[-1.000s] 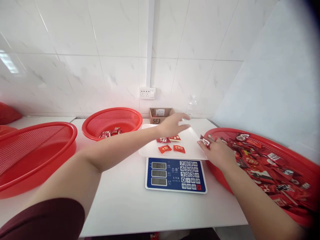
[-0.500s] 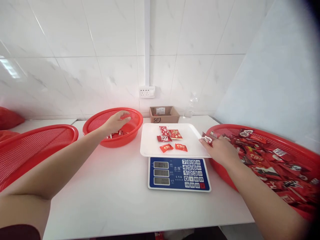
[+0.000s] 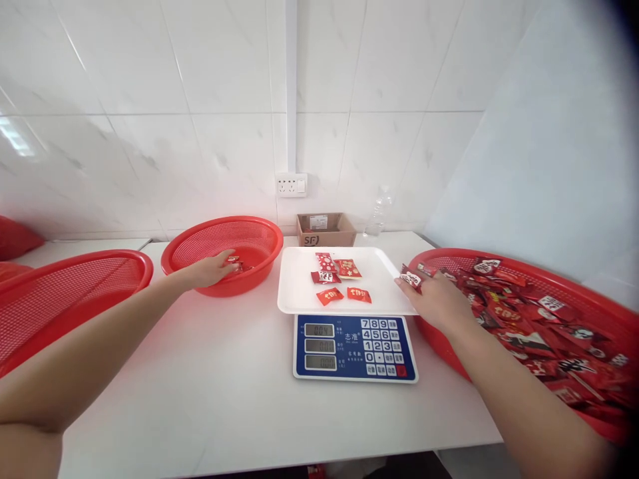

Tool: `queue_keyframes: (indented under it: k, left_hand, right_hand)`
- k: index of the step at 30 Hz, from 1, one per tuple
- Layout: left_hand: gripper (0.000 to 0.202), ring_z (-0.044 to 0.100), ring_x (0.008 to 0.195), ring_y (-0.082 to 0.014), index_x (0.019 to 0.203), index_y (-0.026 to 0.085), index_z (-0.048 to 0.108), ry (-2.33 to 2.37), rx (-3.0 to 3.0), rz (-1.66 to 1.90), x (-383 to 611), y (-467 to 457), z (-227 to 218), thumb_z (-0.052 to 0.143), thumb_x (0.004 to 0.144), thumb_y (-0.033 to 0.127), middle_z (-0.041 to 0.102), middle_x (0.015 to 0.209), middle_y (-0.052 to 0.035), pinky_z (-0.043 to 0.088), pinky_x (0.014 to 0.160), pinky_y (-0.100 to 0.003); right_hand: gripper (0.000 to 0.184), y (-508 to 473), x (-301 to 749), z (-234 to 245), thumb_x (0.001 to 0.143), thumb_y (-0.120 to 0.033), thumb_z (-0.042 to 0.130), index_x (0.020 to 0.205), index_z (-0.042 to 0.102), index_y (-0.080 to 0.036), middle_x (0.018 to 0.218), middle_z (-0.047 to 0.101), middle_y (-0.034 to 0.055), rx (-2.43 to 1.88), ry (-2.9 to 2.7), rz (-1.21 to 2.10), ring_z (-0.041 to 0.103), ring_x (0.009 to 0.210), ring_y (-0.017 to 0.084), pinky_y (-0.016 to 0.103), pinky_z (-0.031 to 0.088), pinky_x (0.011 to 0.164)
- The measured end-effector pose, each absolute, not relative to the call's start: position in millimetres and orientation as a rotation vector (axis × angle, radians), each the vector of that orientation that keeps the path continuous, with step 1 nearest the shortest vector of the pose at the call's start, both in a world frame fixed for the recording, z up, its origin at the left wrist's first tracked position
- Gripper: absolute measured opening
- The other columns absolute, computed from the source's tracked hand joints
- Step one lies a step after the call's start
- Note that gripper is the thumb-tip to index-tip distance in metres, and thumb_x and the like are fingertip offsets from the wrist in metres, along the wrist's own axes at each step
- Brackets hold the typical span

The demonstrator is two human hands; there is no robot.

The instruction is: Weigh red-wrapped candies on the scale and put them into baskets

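Note:
My left hand (image 3: 212, 269) reaches over the near rim of the middle red basket (image 3: 174, 243). Its thumb and fingers are apart, right at the small wrapped snack packets (image 3: 242, 266) on the basket's bottom. At the right end of the scale, my right hand (image 3: 439, 299) pinches a dark red and white snack packet (image 3: 411, 278), just over the tray's edge. The white weighing tray (image 3: 294, 286) carries several red snack packets, among them a dotted one (image 3: 325, 261) and a gold-printed one (image 3: 348, 268). Beneath the tray's front is the blue scale panel (image 3: 354, 372).
A large red basket (image 3: 594, 289) heaped with packets stands at right, under my right forearm. Another red basket (image 3: 114, 256) is at left beneath my left arm. Against the wall stand a cardboard box (image 3: 329, 237) and a clear plastic bottle (image 3: 378, 213).
My left hand has moved down into the middle basket, from above it to the packets. My right hand keeps its packet by the tray's edge. The view has shifted slightly.

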State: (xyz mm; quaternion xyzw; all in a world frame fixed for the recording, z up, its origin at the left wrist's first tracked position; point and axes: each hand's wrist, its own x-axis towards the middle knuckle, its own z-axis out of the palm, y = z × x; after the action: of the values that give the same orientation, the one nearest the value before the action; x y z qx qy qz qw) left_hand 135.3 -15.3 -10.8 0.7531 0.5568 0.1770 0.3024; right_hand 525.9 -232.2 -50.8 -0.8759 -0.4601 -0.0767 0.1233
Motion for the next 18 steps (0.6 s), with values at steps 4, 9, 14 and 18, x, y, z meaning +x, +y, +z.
queue_keyframes:
  k: [4, 9, 14, 18]
  left_hand:
    - [0.073, 0.061, 0.093, -0.0372, 0.129, 0.030, 0.045, 1.611, 2.244, 0.122, 97, -21, -8, 0.063, 0.063, 0.056, 0.062, 0.116, -0.0123, 0.045, 0.072, -0.041]
    - [0.074, 0.021, 0.135, -0.0343, 0.133, 0.033, 0.033, 1.968, 2.692, -0.063, 34, -23, -6, 0.061, 0.068, 0.052, 0.029, 0.148, -0.0068, 0.024, 0.100, -0.053]
    - [0.071, 0.054, 0.107, -0.0323, 0.113, 0.017, 0.050, 2.206, 2.169, -0.333, -12, -7, 1, 0.050, 0.063, 0.068, 0.066, 0.109, -0.0102, 0.041, 0.079, -0.034]
    - [0.044, 0.062, 0.083, -0.0201, 0.082, 0.017, 0.056, 2.049, 2.104, -0.345, -18, -1, 1, 0.050, 0.063, 0.056, 0.069, 0.081, -0.0011, 0.041, 0.068, -0.022]
  right_hand:
    - [0.055, -233, 525, -50, 0.086, -0.056, 0.029, 0.114, 0.060, -0.020, 0.110, 0.058, 0.0151, -2.550, -1.342, -0.217, 0.056, 0.099, 0.031, 0.039, 0.046, 0.074]
    - [0.055, -232, 524, -50, 0.086, -0.056, 0.029, 0.114, 0.060, -0.020, 0.108, 0.058, 0.0148, -2.553, -1.334, -0.216, 0.055, 0.098, 0.030, 0.039, 0.045, 0.074]
    - [0.057, -232, 525, -52, 0.087, -0.056, 0.026, 0.115, 0.061, -0.020, 0.106, 0.059, 0.0153, -2.534, -1.351, -0.231, 0.056, 0.096, 0.031, 0.040, 0.046, 0.070]
    - [0.058, -233, 527, -53, 0.086, -0.056, 0.025, 0.114, 0.062, -0.019, 0.109, 0.058, 0.0158, -2.534, -1.362, -0.228, 0.056, 0.098, 0.032, 0.040, 0.046, 0.071]
